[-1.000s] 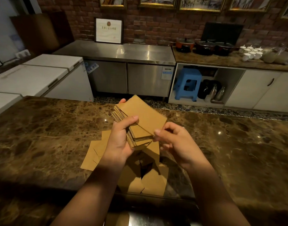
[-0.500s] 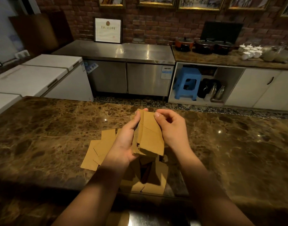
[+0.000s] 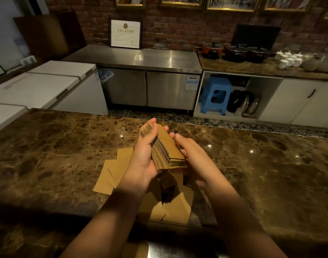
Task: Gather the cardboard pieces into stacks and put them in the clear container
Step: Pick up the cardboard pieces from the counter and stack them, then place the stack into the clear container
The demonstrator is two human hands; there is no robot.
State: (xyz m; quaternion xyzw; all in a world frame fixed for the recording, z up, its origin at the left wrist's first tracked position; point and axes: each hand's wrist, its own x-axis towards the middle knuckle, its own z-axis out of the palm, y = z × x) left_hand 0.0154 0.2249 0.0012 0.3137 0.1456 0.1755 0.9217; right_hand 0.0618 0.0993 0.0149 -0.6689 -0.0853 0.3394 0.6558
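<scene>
While the left hand (image 3: 146, 155) cups a thick stack of brown corrugated cardboard pieces (image 3: 166, 151) above the brown marble counter (image 3: 48, 155), fingers curled shut around it, the right hand (image 3: 193, 155) presses flat and open against its far side. Loose flat cardboard pieces (image 3: 114, 170) lie near the counter's near edge.
</scene>
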